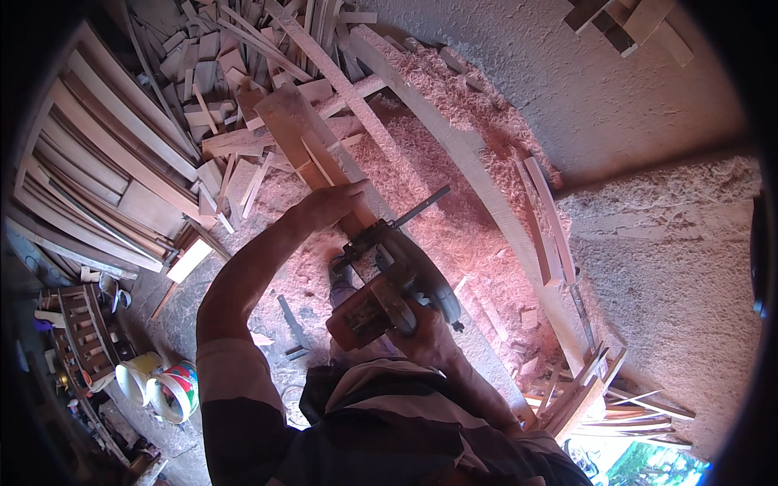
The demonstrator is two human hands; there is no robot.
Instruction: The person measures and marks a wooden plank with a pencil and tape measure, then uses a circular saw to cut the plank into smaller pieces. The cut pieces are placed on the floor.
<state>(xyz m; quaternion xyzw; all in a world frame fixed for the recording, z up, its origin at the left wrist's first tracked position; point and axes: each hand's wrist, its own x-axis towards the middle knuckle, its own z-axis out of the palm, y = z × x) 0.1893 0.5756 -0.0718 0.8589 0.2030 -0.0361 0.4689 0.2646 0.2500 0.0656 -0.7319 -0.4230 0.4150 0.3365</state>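
Observation:
My right hand (428,338) is wrapped round the handle of a handheld circular saw (409,271), which has a dark body and a brownish housing. A thin metal guide bar (423,204) sticks out from the saw's front toward the right. The saw sits at the near end of a long wooden board (290,130) that stretches away to the upper left. Just ahead of the saw, my left hand (331,207) lies across that board with its fingers over the edge, holding it. A thin wood strip (320,158) rests on the board. The blade and cut are hidden.
Offcuts (207,73) are heaped at the far left, beside leaning planks (105,162). Shavings (405,146) cover the ground around a long curved timber (454,138) on the right. A metal square (293,326) and buckets (173,391) are at the left, a rough wall (664,243) at the right.

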